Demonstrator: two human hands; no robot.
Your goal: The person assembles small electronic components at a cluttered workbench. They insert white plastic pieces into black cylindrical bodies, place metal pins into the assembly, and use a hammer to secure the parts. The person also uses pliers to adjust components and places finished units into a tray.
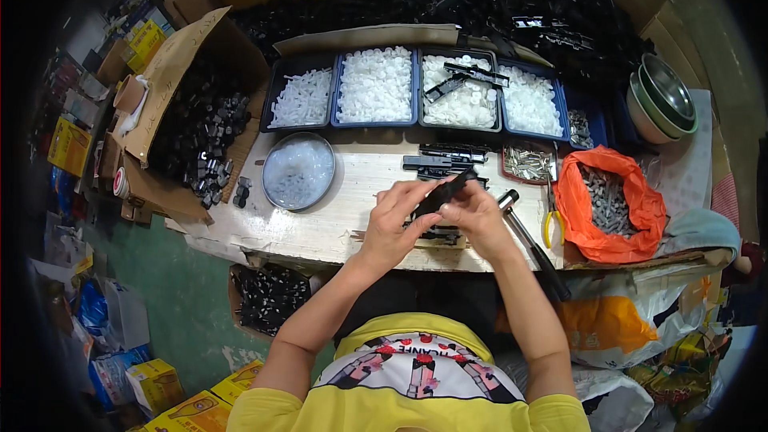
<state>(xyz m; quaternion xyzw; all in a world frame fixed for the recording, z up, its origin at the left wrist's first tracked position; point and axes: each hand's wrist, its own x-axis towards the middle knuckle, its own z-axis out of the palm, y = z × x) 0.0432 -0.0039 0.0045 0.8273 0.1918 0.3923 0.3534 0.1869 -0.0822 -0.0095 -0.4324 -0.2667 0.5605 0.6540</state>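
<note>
Between my two hands, above the middle of the white worktable (360, 168), I hold a long black plastic part (448, 194). My left hand (392, 216) grips its left side with bent fingers. My right hand (475, 220) pinches it from the right, thumb on top. Several similar black parts (436, 163) lie in a row just beyond my hands, partly hidden by them. A hammer (528, 236) with a metal head and black grip rests right of my right hand. Beside it are yellow-handled pliers (552, 224).
Trays of small white plastic pieces (374, 84) line the back, two black parts (464, 80) across one. A round dish (298, 172) and a cardboard box of black pieces (200, 132) are left. Right are a tray of metal pins (528, 163), an orange bag (576, 228) of screw-like pieces and stacked bowls (664, 96).
</note>
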